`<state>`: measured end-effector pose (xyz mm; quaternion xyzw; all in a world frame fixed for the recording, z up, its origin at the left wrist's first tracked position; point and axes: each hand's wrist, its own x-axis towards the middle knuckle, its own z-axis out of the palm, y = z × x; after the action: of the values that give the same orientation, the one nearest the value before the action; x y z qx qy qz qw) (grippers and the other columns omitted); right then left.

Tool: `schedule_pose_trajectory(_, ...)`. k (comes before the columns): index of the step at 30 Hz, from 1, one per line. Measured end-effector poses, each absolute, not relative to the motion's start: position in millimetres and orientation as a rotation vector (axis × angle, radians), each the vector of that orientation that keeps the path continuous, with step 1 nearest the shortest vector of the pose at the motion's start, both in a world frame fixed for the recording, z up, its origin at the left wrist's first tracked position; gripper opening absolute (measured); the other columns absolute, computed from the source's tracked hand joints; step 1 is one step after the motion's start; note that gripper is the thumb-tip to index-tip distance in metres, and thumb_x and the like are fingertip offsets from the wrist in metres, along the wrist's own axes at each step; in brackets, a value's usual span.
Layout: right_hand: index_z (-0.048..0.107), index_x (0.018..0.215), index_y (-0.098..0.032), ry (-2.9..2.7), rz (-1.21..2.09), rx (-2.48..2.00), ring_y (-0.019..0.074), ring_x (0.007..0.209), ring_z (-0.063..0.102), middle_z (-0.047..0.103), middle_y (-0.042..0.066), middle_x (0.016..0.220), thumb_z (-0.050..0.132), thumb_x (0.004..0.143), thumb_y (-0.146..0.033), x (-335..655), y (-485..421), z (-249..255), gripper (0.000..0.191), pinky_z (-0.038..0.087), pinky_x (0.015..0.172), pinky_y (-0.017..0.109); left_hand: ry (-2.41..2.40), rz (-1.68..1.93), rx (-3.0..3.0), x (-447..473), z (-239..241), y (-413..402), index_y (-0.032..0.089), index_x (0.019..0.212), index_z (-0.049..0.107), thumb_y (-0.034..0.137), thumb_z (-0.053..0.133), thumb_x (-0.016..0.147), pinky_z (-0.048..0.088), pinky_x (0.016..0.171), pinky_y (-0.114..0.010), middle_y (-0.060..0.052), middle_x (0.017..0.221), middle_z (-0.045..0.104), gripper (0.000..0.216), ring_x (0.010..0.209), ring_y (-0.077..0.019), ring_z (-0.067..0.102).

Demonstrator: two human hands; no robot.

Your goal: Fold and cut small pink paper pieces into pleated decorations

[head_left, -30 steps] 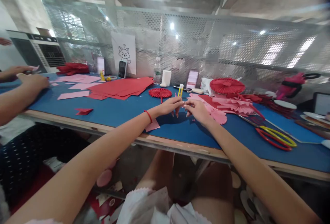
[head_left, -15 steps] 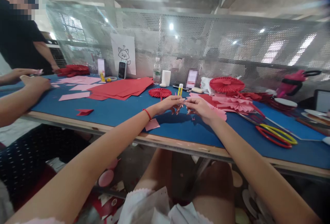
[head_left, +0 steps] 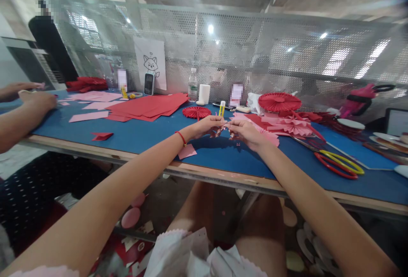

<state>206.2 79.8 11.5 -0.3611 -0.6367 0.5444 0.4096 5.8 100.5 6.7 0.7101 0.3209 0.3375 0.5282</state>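
Note:
Over the table's blue top, my left hand (head_left: 208, 127) and my right hand (head_left: 247, 134) meet at the fingertips. Both are closed in a pinch; what lies between the fingers is too small and covered to make out. A red band circles my left wrist. Just behind the fingers stands a yellow and white glue stick (head_left: 222, 108). A small red pleated paper rosette (head_left: 196, 112) lies behind my left hand. Below my left wrist is a pink paper piece (head_left: 187, 152). Pink pleated paper (head_left: 269, 135) lies beside my right hand, partly hidden by it.
Red paper sheets (head_left: 149, 107) and pink strips (head_left: 89, 116) spread to the left, near a co-worker's hands (head_left: 40, 100). Scissors (head_left: 339, 162) with red and yellow handles lie right. A large red rosette (head_left: 279, 102) and a water bottle (head_left: 193, 85) stand behind, before a mesh panel (head_left: 178, 26).
My hands stay together in nearly the same pinch. The view has shifted slightly. The standing person at the far left has moved further back.

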Motion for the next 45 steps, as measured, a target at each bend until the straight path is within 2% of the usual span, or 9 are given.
schedule_pose_trajectory(7,0.070,0.076,-0.017,-1.664,1.274,-0.901,0.0077,0.056,0.056,0.061,-0.003,0.068,0.089,0.063,-0.040,206,76,15,0.032,0.053,0.055,0.021,0.737,0.846,1.676,6,3,109,0.013,0.103,0.064,0.037,0.061,0.099,0.052,0.054,-0.023,0.000,0.084,0.064,0.024,0.061,-0.0098,0.058)
schedule_pose_trajectory(14,0.066,0.080,-0.018,-1.767,1.033,-0.851,0.0096,0.053,0.057,0.061,-0.003,0.066,0.077,0.073,-0.042,203,79,13,0.027,0.052,0.053,0.024,0.737,0.857,1.664,2,2,112,0.013,0.104,0.064,0.036,0.063,0.098,0.054,0.057,-0.024,-0.002,0.087,0.065,0.024,0.065,-0.0108,0.061)
schedule_pose_trajectory(20,0.063,0.086,-0.020,-1.865,0.708,-0.811,0.0125,0.060,0.060,0.066,0.001,0.077,0.065,0.083,-0.043,203,77,9,0.024,0.052,0.059,0.027,0.734,0.899,1.662,1,3,111,0.013,0.108,0.064,0.037,0.063,0.098,0.057,0.063,-0.028,-0.004,0.094,0.067,0.026,0.072,-0.0131,0.064)
schedule_pose_trajectory(27,0.066,0.089,-0.020,-2.090,0.305,-0.875,0.0154,0.069,0.061,0.071,0.003,0.082,0.062,0.085,-0.027,202,70,6,0.009,0.044,0.066,0.028,0.729,0.848,1.665,1,4,110,0.013,0.105,0.065,0.037,0.063,0.098,0.055,0.060,-0.026,-0.003,0.090,0.066,0.025,0.068,-0.0121,0.062)
schedule_pose_trajectory(33,0.069,0.093,-0.020,-2.164,0.025,-0.944,0.0166,0.073,0.062,0.074,0.004,0.091,0.060,0.089,-0.028,205,66,8,0.013,0.039,0.068,0.029,0.783,0.828,1.662,1,1,115,0.012,0.103,0.065,0.037,0.063,0.098,0.055,0.058,-0.025,-0.002,0.088,0.066,0.025,0.066,-0.0114,0.062)
schedule_pose_trajectory(41,0.067,0.109,-0.019,-2.214,-0.181,-1.001,0.0194,0.083,0.065,0.075,0.006,0.102,0.058,0.093,-0.031,203,64,8,0.022,0.033,0.066,0.029,0.891,0.854,1.654,2,-1,118,0.013,0.112,0.065,0.037,0.063,0.098,0.059,0.069,-0.032,-0.006,0.101,0.068,0.028,0.080,-0.0161,0.067)
schedule_pose_trajectory(45,0.069,0.104,-0.019,-2.255,-0.218,-1.016,0.0231,0.088,0.066,0.075,0.008,0.104,0.057,0.093,-0.031,200,64,7,0.020,0.029,0.063,0.030,0.918,0.841,1.657,3,-1,117,0.013,0.113,0.065,0.037,0.064,0.098,0.060,0.071,-0.033,-0.007,0.103,0.068,0.028,0.082,-0.0169,0.067)
